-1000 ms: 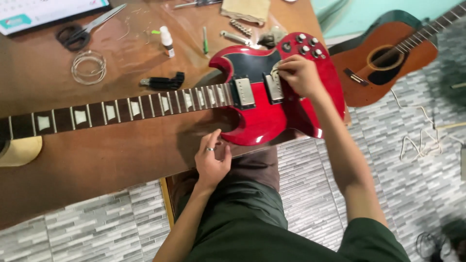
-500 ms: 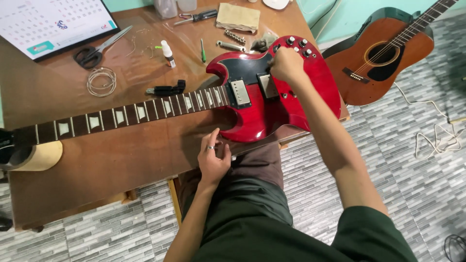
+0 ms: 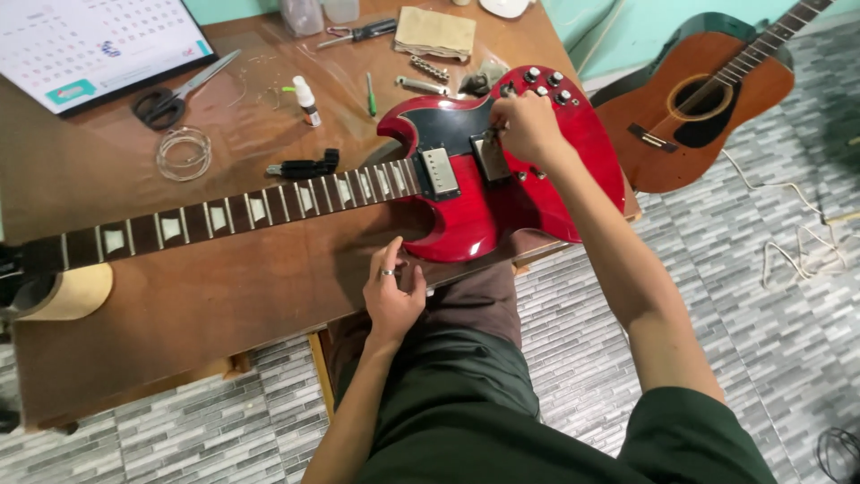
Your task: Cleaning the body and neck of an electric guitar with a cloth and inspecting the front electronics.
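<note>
Left hand (image 3: 392,291) rests flat, fingers loosely spread, on the wooden table (image 3: 206,296) edge beside the red electric guitar (image 3: 511,193) lying across it; right hand (image 3: 528,125) pinches at its bridge, apparently gripping something small.

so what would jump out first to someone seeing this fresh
The red electric guitar lying flat across the wooden table, its neck running left. The right hand works at its bridge area while the left hand rests at the table edge. An acoustic guitar lies on the floor, upper right.
</note>
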